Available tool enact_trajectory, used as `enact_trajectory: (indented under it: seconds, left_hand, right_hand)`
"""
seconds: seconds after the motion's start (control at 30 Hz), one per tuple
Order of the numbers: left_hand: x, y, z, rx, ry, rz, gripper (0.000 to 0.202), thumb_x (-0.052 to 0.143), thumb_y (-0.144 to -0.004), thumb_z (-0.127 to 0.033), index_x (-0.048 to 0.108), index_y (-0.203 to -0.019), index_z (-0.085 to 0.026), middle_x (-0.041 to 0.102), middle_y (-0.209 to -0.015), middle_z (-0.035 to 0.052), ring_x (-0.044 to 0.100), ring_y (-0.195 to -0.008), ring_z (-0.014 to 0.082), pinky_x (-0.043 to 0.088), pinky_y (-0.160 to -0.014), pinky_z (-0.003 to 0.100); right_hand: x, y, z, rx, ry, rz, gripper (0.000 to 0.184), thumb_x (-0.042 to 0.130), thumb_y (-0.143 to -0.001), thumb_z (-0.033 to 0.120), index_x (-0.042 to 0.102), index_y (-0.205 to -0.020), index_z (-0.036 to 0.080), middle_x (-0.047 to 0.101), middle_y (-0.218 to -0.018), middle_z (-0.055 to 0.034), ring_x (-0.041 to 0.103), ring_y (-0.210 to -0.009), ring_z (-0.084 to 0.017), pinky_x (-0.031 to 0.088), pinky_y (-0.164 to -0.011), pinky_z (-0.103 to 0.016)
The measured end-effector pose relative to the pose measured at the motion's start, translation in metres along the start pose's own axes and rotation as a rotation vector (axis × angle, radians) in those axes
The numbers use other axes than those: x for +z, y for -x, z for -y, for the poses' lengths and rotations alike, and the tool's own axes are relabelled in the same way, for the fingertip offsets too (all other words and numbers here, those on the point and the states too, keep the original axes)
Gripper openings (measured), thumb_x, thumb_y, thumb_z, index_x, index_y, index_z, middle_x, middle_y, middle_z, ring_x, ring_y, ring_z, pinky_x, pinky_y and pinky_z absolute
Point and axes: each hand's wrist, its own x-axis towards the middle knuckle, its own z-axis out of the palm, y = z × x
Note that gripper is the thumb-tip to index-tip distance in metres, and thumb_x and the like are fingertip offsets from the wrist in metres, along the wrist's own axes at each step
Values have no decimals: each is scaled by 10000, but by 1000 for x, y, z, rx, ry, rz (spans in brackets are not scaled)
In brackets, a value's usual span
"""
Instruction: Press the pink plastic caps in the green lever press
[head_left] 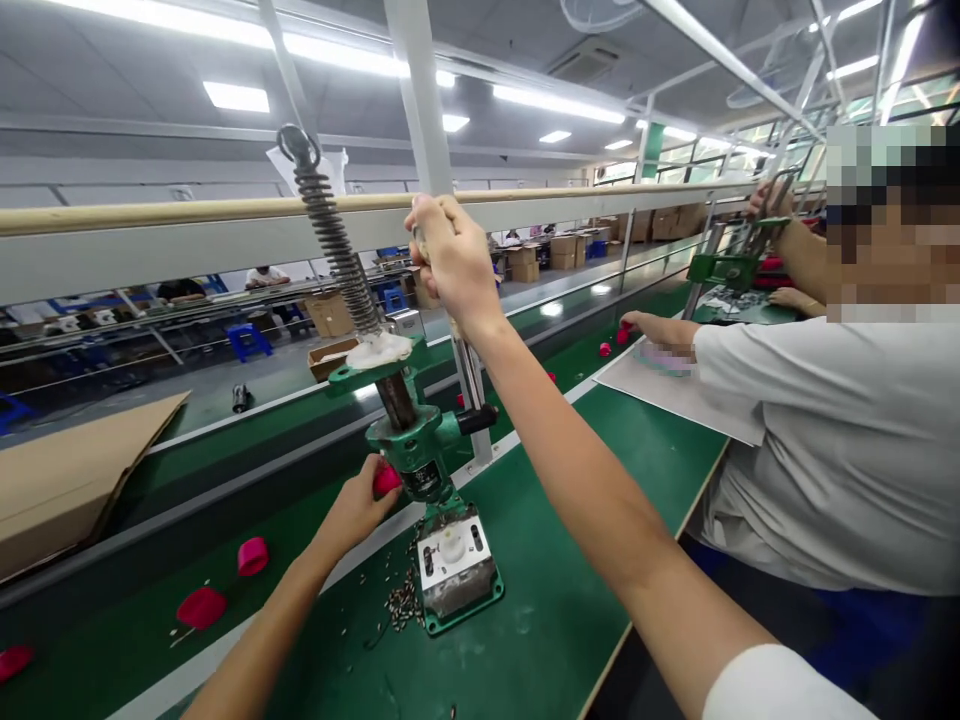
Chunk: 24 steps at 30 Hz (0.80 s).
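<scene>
On green bench (570, 480), head view: one press (420, 445); one lever (471, 375), top hidden in gripping right hand (457, 262); one red cup (387, 479), partly covered, held by left hand (360, 508) beside press; three loose cups (253, 556) leftward on belt (120, 640), one cut off.

Up top, long strip lights (337, 53) blaze beneath a grey ceiling (127, 80), a rectangular panel light (236, 97) glowing at upper left and windows (679, 152) letting in brightness at upper right. Over at mid-left, a blue stool (249, 342) stands on the grey floor (285, 378) below a pale wall (150, 165), with cardboard boxes (523, 265) gathered near the centre.
</scene>
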Motion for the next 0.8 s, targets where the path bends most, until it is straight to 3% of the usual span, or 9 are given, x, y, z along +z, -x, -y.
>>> enact_trajectory:
  seconds: [0.07, 0.17, 0.37, 0.57, 0.8]
  left_hand:
    - [-1, 21, -12, 62, 137, 9, 369, 575, -954, -489, 581, -1196, -211, 709, -1097, 98, 685, -972, 286, 533, -823, 366]
    - [2, 44, -39, 182, 299, 73, 390, 619, -954, -520, 658, -1226, -244, 672, -1307, 104, 624, -1220, 326, 507, -1022, 423]
    - [10, 60, -77, 126, 613, 243, 394, 670, -939, -475, 695, -1250, -235, 695, -1313, 103, 639, -1242, 326, 515, -1081, 440]
    - [16, 67, -82, 75, 739, 300, 404, 679, -943, -498, 640, -1231, -218, 691, -1318, 107, 661, -1225, 302, 541, -1035, 397]
    - [19, 69, -78, 47, 840, 263, 368, 698, -942, -477, 625, -1195, -220, 701, -1295, 107, 653, -1242, 290, 513, -1088, 418]
  right_hand:
    - [0, 1, 2, -1, 10, -2, 385, 451, -1067, 538, 524, -906, 195, 506, -670, 56, 362, -526, -47, 327, -513, -181]
    - [-1, 2, 5, -4, -12, 23, 300, 425, -1074, 430, 505, -899, 200, 488, -671, 49, 361, -509, -50, 281, -497, -210]
    - [0, 4, 12, 61, -43, 20, 289, 413, -1076, 424, 469, -898, 204, 459, -674, 33, 342, -505, -62, 218, -495, -234]
    - [1, 3, 12, 57, -55, 8, 286, 434, -1071, 415, 487, -886, 203, 464, -653, 45, 343, -478, -57, 220, -472, -229]
    - [1, 7, 13, 68, -45, 16, 294, 447, -1063, 449, 473, -905, 202, 456, -676, 39, 337, -485, -52, 221, -487, -220]
